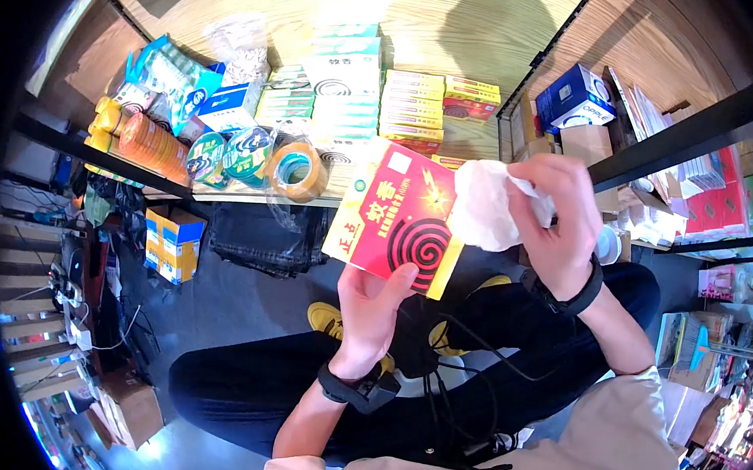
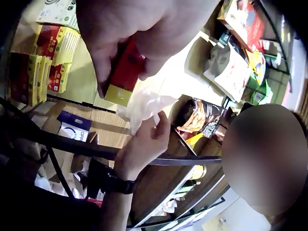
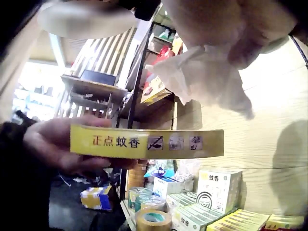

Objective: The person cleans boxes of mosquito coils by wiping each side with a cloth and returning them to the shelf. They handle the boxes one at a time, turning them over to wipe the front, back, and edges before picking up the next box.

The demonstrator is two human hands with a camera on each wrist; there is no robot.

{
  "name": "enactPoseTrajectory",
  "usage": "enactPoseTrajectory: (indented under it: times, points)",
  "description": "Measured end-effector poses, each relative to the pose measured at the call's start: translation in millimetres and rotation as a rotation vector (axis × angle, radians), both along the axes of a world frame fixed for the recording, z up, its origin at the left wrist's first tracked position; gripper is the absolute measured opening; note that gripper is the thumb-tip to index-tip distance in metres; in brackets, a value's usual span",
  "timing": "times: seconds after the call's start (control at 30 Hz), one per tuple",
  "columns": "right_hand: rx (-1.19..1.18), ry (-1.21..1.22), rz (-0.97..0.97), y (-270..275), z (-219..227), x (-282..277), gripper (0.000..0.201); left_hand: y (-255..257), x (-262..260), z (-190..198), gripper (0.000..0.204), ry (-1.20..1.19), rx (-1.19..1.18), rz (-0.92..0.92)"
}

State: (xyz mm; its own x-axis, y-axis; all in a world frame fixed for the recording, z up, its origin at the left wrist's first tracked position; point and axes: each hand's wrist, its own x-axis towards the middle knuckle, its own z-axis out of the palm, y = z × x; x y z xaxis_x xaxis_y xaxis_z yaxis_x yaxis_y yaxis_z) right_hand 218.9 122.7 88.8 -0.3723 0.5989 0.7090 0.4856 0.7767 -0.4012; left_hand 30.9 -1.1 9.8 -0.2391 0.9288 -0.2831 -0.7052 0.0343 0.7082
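My left hand (image 1: 368, 309) grips a flat red and yellow mosquito coil box (image 1: 405, 224) by its lower edge, thumb on the printed face. In the right wrist view the box's yellow side (image 3: 183, 143) faces the camera. A crumpled white tissue (image 1: 487, 206) is pinched between the thumb and fingers of my right hand (image 1: 561, 215), just beside the box's right edge. The left wrist view shows the tissue (image 2: 147, 107) hanging close under the box's yellow end (image 2: 118, 95). Black bands circle both wrists.
On the shelf ahead stand stacked yellow boxes (image 1: 412, 106), green and white coil boxes (image 1: 345, 67), a tape roll (image 1: 297, 172) and orange stacked items (image 1: 154, 145). A blue OPPLE box (image 1: 575, 99) sits at right beyond a black shelf post. A blue and yellow carton (image 1: 173, 243) stands on the floor.
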Motion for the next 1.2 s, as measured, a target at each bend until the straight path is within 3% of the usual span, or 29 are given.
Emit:
enactPoseTrajectory:
  times: [0.07,0.13,0.2,0.27,0.4,0.47,0.53,0.57,0.6,0.67,0.7,0.73,0.77,0.8,0.87,0.9,0.97,1.0,1.03,1.1,1.13,1.2]
  points:
    - [-0.088,-0.114,0.075,-2.6,-3.5,-4.5,0.021,-2.7,2.2,-3.4,0.044,0.067,0.018,-0.030]
    - [-0.184,-0.211,0.148,-9.4,-18.3,-7.3,0.034,-2.8,0.4,-3.7,0.049,0.048,0.008,-0.072]
    - [-0.197,-0.224,0.196,-16.5,-21.2,-10.4,0.037,-5.8,1.0,-11.0,0.056,0.228,0.109,-0.120]
    - [-0.127,-0.344,0.406,-41.0,-36.2,-17.7,0.035,-6.0,-1.3,-15.8,0.065,0.277,0.100,-0.162]
    - [-0.219,-0.395,0.290,-25.5,-33.6,-11.2,0.038,-6.5,0.5,-14.0,0.061,0.338,0.133,-0.215]
    - [-0.234,-0.185,0.081,9.0,-25.7,0.4,0.040,-6.5,5.0,-12.5,0.060,0.348,0.165,-0.265]
    - [-0.172,-0.250,0.204,-8.0,-28.0,-6.4,0.036,-9.9,10.2,-8.5,0.053,0.329,0.131,-0.323]
    - [-0.449,-0.159,0.333,-22.9,-36.3,-12.6,0.037,-10.1,12.0,-11.9,0.046,0.312,0.109,-0.318]
    - [-0.562,-0.188,0.319,-26.8,-34.8,-14.8,0.035,-8.8,9.4,-13.1,0.046,0.312,0.109,-0.318]
    - [-0.082,-0.435,0.501,-35.0,-27.1,-17.8,0.035,-7.1,2.8,-16.6,0.052,0.831,0.212,-0.422]
    - [-0.206,-0.347,0.527,-33.2,-25.9,-20.0,0.033,-9.0,3.6,-14.9,0.051,0.817,0.209,-0.404]
    - [-0.036,-0.489,0.271,-8.9,-30.1,-9.7,0.038,-12.1,11.9,-17.3,0.050,0.463,0.083,-0.389]
    - [-0.129,-0.355,0.145,6.2,-29.5,-2.0,0.040,-12.4,11.6,-18.3,0.051,0.475,0.107,-0.399]
    - [-0.099,-0.289,0.195,9.5,-29.2,-0.8,0.039,-12.7,10.0,-18.9,0.051,0.486,0.129,-0.401]
    - [-0.239,-0.144,-0.055,43.2,-9.1,20.6,0.025,-9.4,6.6,-17.0,0.056,0.513,0.131,-0.390]
    - [-0.369,-0.043,-0.047,44.2,-2.3,20.6,0.023,-8.2,9.3,-18.8,0.057,0.358,0.149,-0.241]
    - [-0.645,0.032,0.006,37.9,1.1,29.6,0.027,-4.5,4.4,-22.0,0.056,0.290,0.186,-0.244]
    - [-0.828,0.121,0.249,26.8,-17.1,32.0,0.031,-4.9,0.8,-21.9,0.055,0.223,0.218,-0.238]
    - [-0.875,0.153,0.285,20.4,-15.4,28.8,0.033,-4.0,1.1,-18.3,0.053,0.305,0.255,-0.219]
    - [-1.045,0.298,0.361,6.8,-6.5,18.3,0.040,-4.4,-6.1,-19.1,0.053,0.249,0.248,-0.191]
    - [-1.045,0.298,0.361,4.7,-6.6,15.5,0.040,-3.4,-8.2,-19.4,0.052,0.191,0.249,-0.170]
    - [-0.751,-0.076,0.277,4.3,-6.0,10.9,0.053,-1.2,-7.4,-18.0,0.054,0.143,0.222,-0.144]
